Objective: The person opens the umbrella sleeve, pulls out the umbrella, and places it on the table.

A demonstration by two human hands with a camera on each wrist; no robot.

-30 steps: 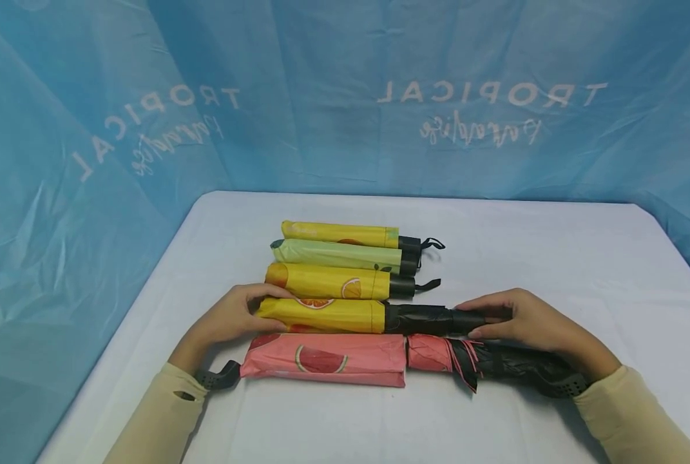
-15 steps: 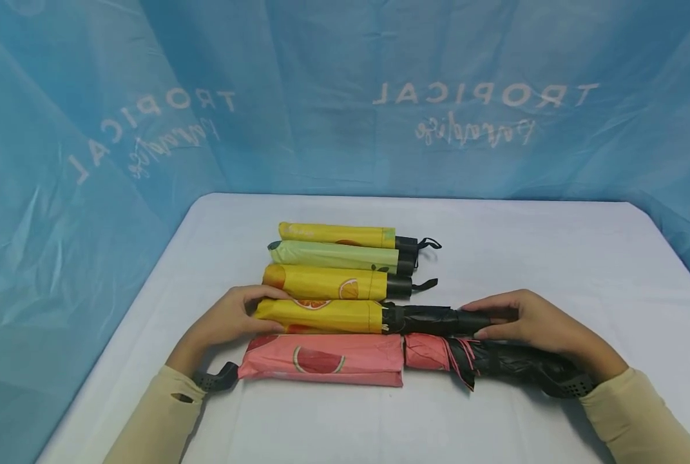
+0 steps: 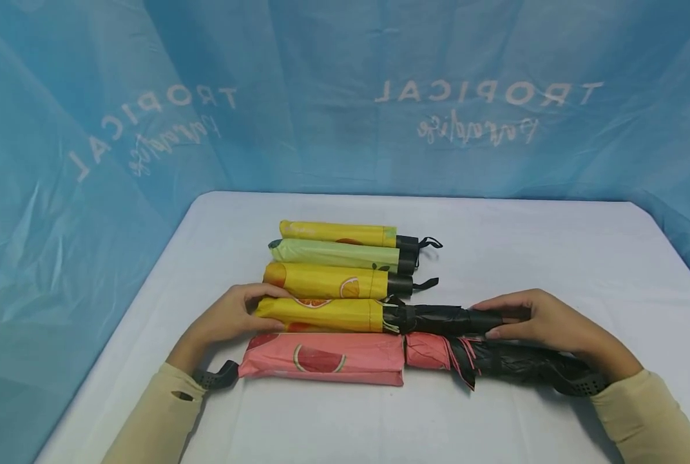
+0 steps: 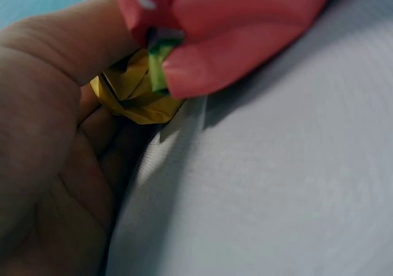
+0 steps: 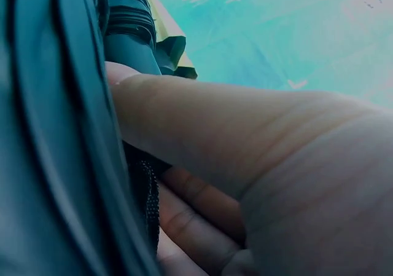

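Note:
My left hand (image 3: 229,314) grips the closed left end of a yellow umbrella sleeve (image 3: 333,316) with an orange-slice print. From the sleeve's right end sticks a folded black umbrella (image 3: 437,318); its left part is hidden inside. My right hand (image 3: 544,322) pinches this umbrella's handle end. In front lies a pink watermelon-print sleeve (image 3: 356,357), with a folded pink-and-black umbrella (image 3: 507,361) at its right mouth. In the left wrist view the yellow sleeve (image 4: 138,94) sits between thumb and fingers. The right wrist view shows the thumb against the dark handle (image 5: 132,51).
Behind lie three sleeved umbrellas in a row: a yellow one (image 3: 327,281), a light green one (image 3: 339,255) and another yellow one (image 3: 339,232). They rest on a white-covered table (image 3: 524,251). A blue printed curtain (image 3: 345,96) hangs around its back and left sides.
My right hand has moved right, drawing the black umbrella further out of the yellow sleeve. The left hand keeps its grip on the sleeve, almost unmoved. The pink sleeve and its umbrella stay put.

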